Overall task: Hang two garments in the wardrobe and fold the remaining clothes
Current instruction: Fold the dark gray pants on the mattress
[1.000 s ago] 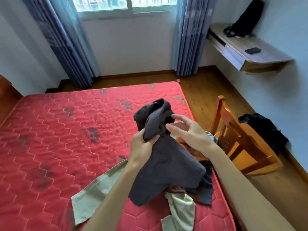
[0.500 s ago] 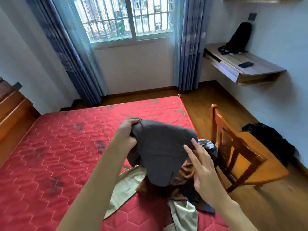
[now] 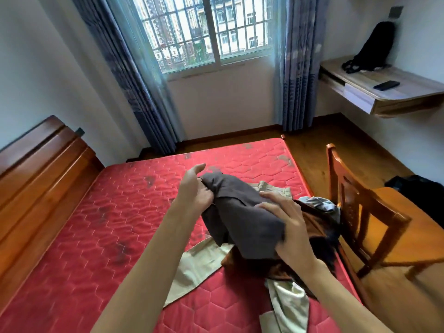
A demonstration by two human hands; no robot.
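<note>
Head view: my left hand (image 3: 195,192) is clenched on the far corner of a dark grey cloth garment (image 3: 242,217), thumb raised toward twelve o'clock. My right hand (image 3: 286,228) grips the same garment at its near right edge, fingers (image 3: 271,200) spread flat over the top and thumb tucked under the fabric. The garment is bunched between both hands, held just above a heap of clothes at the right side of the red quilted mattress (image 3: 101,227).

Under it, a rust-brown garment (image 3: 312,222) lies crumpled, touching the grey one at three o'clock. A pale beige pair of trousers (image 3: 199,267) spreads out from beneath the heap toward seven o'clock, and its waistband shows past the grey cloth at one o'clock. A light grey-blue piece of fabric (image 3: 319,206) sits at the mattress edge, next to the brown one. A shiny pale green cloth (image 3: 290,306) trails off toward five o'clock.

A wooden chair (image 3: 374,217) stands just beside the mattress at three o'clock. At nine o'clock is the brown wooden headboard (image 3: 36,179). A wall-mounted wooden counter (image 3: 384,92) at two o'clock carries a black backpack (image 3: 374,46) and a small black flat device (image 3: 386,85). A barred window (image 3: 204,32) with blue curtains (image 3: 295,63) is at twelve o'clock.
</note>
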